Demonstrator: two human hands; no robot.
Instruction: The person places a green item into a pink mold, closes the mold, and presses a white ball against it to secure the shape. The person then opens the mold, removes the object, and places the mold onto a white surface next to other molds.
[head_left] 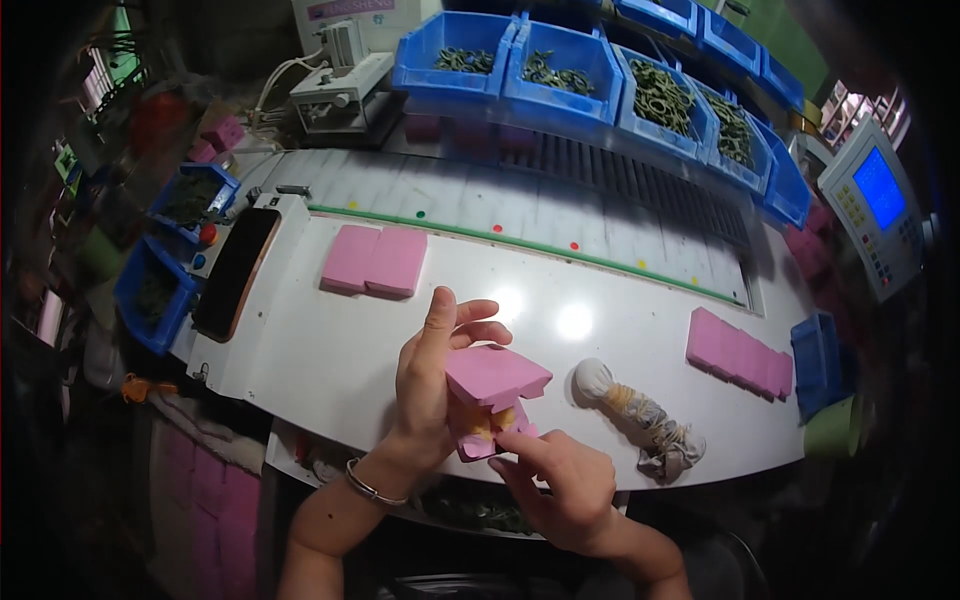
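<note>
A small pink box (495, 375) with loose flaps is held up over the front of the white table. My left hand (425, 375) grips it from the left, thumb up and the upper fingers curled behind it. At the box's lower end, my right hand (565, 485) pinches a flap between thumb and forefinger. Yellowish patches show in the gap between the flaps; I cannot make out what they are. Two flat pink boxes (375, 260) lie side by side farther back on the left. To the right rests a white cloth bundle (640, 415) with yellow bands around it.
An overlapping row of pink boxes (738, 353) lies at the right, beside a small blue bin (820, 365). Blue bins (560, 75) with greenish ring-shaped parts line the back. A phone (237, 270) lies on the left ledge, and a control panel (880, 205) stands far right.
</note>
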